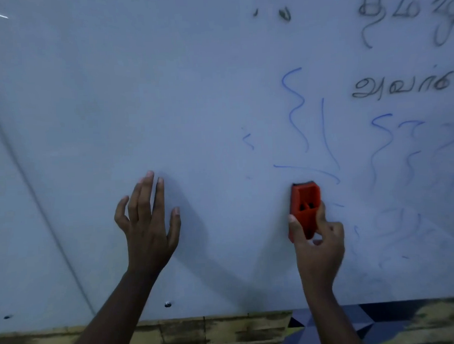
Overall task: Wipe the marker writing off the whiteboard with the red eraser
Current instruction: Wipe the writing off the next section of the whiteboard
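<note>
The whiteboard (165, 96) fills nearly the whole view. My right hand (319, 248) grips the lower part of the red eraser (305, 205), which lies against the board just below a blue stroke. Blue marker writing (300, 121) runs above and to the right of the eraser, partly smeared at the far right. Black marker writing (399, 86) sits at the upper right. My left hand (147, 227) is spread flat with straight fingers on the bare left-middle part of the board.
The board's bottom edge runs across the lower view, with a small screw head (168, 304) near it. Below is a wall with a wood-look pattern (202, 336) and a dark blue geometric patch (331, 326). A diagonal seam (40, 203) crosses the board's left side.
</note>
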Demonstrator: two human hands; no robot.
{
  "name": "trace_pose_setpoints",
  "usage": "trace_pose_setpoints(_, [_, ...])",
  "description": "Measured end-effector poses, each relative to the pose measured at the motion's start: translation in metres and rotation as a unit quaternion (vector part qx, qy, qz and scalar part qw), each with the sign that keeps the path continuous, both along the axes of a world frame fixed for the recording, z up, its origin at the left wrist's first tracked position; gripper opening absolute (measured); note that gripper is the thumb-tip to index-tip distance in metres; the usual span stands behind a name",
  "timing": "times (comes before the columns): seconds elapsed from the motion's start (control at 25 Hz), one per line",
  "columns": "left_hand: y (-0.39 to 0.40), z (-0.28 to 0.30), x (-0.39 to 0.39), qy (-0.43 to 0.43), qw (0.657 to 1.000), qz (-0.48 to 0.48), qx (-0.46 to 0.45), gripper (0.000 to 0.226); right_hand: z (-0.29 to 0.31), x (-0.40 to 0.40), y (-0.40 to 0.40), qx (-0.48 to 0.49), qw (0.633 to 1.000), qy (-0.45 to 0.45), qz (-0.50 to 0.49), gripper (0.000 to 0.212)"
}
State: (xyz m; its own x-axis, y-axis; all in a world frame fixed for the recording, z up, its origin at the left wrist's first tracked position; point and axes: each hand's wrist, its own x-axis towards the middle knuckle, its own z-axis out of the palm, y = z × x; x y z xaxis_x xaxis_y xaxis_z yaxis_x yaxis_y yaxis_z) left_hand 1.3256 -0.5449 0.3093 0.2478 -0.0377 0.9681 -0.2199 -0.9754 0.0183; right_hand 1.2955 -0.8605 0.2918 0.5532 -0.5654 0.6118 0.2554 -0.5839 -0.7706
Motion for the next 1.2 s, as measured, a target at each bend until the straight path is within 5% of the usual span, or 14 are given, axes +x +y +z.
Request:
trace_pose_setpoints(0.24, [-0.004,0.076,0.024,-0.045,0.999,0.011,0.019,0.062,0.057,0.008,0.009,0.038,0.997,-0.059,0.032,0.072])
trace_pose_setpoints(0.48, [0.000,0.087,0.050,-0.064,0.997,0.031,0.039,0.068,0.083,0.005,0.103,-0.258,0.964,-0.032,0.064,0.066])
trace_pose_setpoints(0.76, [0.002,0.085,0.052,-0.080,0.995,0.026,0.046,0.068,0.108,0.010,0.093,-0.311,0.944,-0.055,0.096,0.069])
trace_pose_setpoints(1.0, [0.002,0.082,0.052,-0.090,0.994,0.026,0.048,0.065,0.126,0.012,0.023,-0.120,0.990,-0.069,0.026,0.075])
trace_pose_setpoints(1.2, [0.001,0.082,0.051,-0.090,0.995,0.021,0.046,0.065,0.134,0.016,-0.004,-0.002,0.993,-0.112,0.048,0.079])
